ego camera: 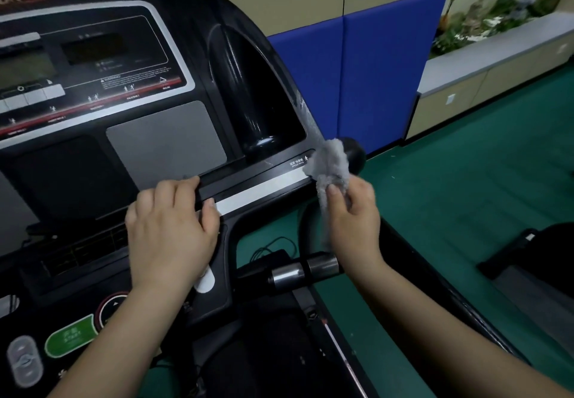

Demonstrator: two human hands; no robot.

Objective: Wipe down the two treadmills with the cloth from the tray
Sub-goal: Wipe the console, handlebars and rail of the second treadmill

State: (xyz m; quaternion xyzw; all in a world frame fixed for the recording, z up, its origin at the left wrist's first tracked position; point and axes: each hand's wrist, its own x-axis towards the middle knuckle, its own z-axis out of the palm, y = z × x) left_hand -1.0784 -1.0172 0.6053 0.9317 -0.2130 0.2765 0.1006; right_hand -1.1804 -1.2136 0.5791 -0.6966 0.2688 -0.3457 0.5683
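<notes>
Grey cloth (330, 168), pinched loosely in the right hand (352, 211), could slip at the console (174, 137) edge; left hand (170, 223) seems braced flat, perhaps pressing keys.

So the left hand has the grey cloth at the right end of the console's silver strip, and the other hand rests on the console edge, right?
Not quite: the hands are swapped. In the head view the right hand pinches the grey cloth at the right end of the silver strip, and the left hand rests on the console edge.
</notes>
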